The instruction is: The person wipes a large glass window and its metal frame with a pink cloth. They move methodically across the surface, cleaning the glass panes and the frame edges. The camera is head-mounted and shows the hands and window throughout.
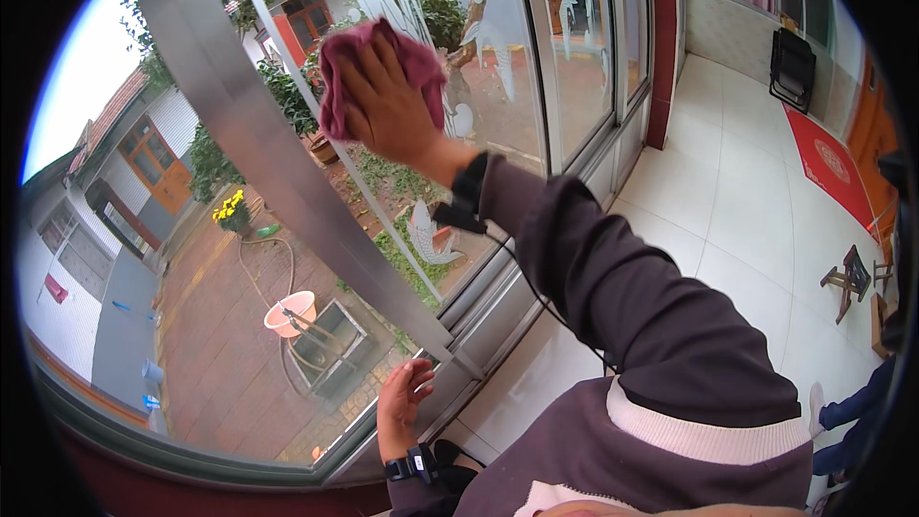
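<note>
A crumpled maroon cloth (pixel 423 68) is pressed against the patterned glass pane (pixel 513 122) under the spread fingers of my right hand (pixel 384 104). White etched fish and plant designs decorate this pane. Lower down, my left hand (pixel 403 402) is raised beside the bottom of the metal window frame (pixel 467 359), fingers loosely curled and holding nothing. Whether it touches the frame, I cannot tell. Both wrists wear black straps, and a cable hangs from the right one. Between the panes slants a broad metal upright (pixel 266 129).
Past the glass lies a courtyard with a pink basin (pixel 291 314), a hose and potted yellow flowers (pixel 230 212). Indoors on the right are a tiled floor (pixel 732 230), a folded black chair (pixel 792 72), a red mat (pixel 829 161) and a small stool (pixel 848 280). Another person's legs (pixel 858 402) show at the right edge.
</note>
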The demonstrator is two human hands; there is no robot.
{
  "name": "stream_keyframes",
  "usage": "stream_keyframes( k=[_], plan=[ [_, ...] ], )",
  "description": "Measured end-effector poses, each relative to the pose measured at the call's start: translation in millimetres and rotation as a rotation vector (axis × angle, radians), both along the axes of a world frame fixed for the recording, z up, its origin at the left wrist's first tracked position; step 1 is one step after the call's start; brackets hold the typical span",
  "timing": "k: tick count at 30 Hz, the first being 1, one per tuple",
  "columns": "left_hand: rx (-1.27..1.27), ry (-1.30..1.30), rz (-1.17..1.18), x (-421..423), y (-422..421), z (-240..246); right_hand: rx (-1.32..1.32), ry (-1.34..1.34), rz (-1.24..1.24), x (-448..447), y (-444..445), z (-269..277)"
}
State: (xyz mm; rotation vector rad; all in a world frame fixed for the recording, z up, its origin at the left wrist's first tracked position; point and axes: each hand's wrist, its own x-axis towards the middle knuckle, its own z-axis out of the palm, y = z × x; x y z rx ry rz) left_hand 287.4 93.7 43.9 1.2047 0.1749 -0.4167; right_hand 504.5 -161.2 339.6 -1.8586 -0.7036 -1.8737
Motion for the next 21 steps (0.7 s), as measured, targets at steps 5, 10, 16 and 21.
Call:
stream_keyframes(
  k=[5, 10, 16, 21],
  plan=[
    [0.004, 0.018, -0.008, 6.3, -7.2, -2.5, -0.171, -0.214, -0.072, 28.1, -63.0, 80.5],
    [0.013, 0.039, -0.046, 12.4, -16.3, -4.3, -0.133, -0.332, -0.074, 48.7, -130.6, 127.3],
    [-0.001, 0.089, -0.036, 17.2, -24.1, -6.9, -0.069, -0.242, -0.222, 91.9, -195.9, 157.9],
    [-0.017, 0.101, -0.007, 19.3, -27.9, -9.0, 0.001, -0.166, -0.365, 133.8, -247.2, 164.2]
  ],
)
